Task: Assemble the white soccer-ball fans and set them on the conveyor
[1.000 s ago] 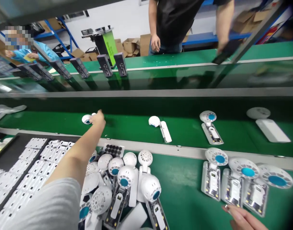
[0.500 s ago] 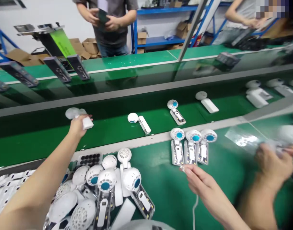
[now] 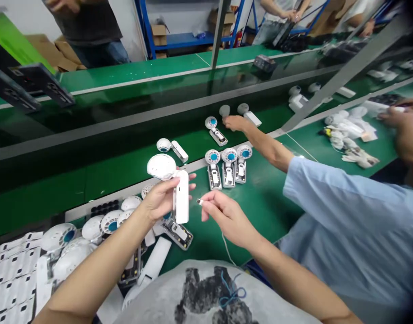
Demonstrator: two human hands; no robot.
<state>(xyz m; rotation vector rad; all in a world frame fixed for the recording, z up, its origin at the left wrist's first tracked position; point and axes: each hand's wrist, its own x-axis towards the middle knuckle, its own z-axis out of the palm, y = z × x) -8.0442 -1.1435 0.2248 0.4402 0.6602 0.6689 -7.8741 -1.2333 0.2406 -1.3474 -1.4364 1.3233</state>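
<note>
My left hand (image 3: pixel 162 198) grips a white folding handheld fan (image 3: pixel 182 198), its round head up and to the left, its narrow port side turned toward my right hand. Pinched in my right hand (image 3: pixel 223 215) is a white USB cable (image 3: pixel 200 202), its small plug pointing at the fan across a short gap. The cord hangs down below that hand. Just beyond, several fans with blue centres and bared circuit insides stand in a row, among them the middle fan (image 3: pixel 229 166). A closed white fan (image 3: pixel 172 148) lies on the green belt (image 3: pixel 125 166).
Piled fans (image 3: pixel 81 243) and rows of white casings (image 3: pixel 13 274) fill the left of the bench. On my right a co-worker's arm (image 3: pixel 267 144) reaches over the bench to a fan on the belt. A metal post (image 3: pixel 341 67) slants up at the right. White gloves (image 3: pixel 351 139) lie farther right.
My left hand has brought the fan from the belt back toward my right hand. The view has swung right. The co-worker's arm now reaches onto the belt.
</note>
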